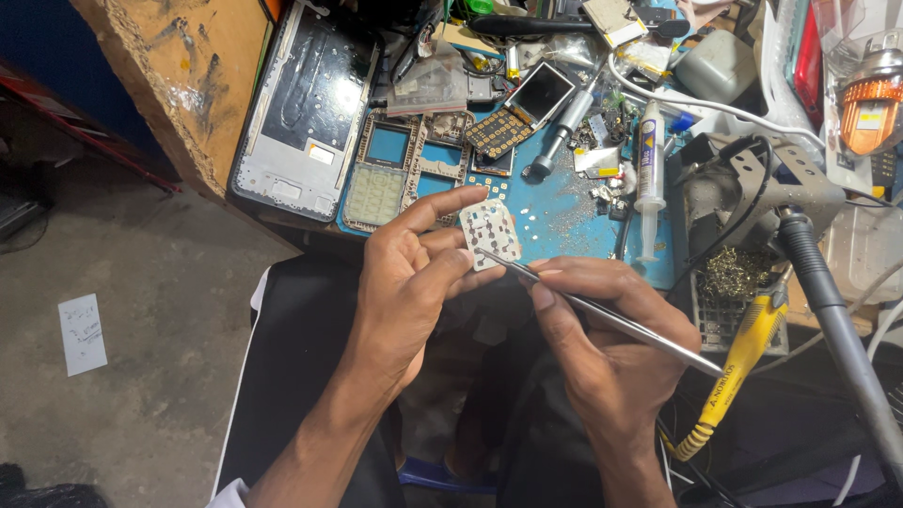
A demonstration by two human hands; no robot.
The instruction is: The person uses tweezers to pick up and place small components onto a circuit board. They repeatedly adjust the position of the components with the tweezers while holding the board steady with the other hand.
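My left hand [409, 282] at frame centre, fingers pinching a small white keypad membrane [490, 232], my right hand [602, 339] pinched around metal tweezers [602, 312], tip touching the membrane, blue work mat [555, 212] above.

The scene is lit brightly and evenly from above, so that only soft shadows are cast under the left hand [414, 273] and right hand [602, 339], while the lap below is left dark. Glare is seen on the tweezers [602, 315], on the phone frame [306, 108] and on the clear plastic at the top right. Straight lines are bent toward the edges by the wide lens, the centre is rendered sharp, and the corners are slightly softened.
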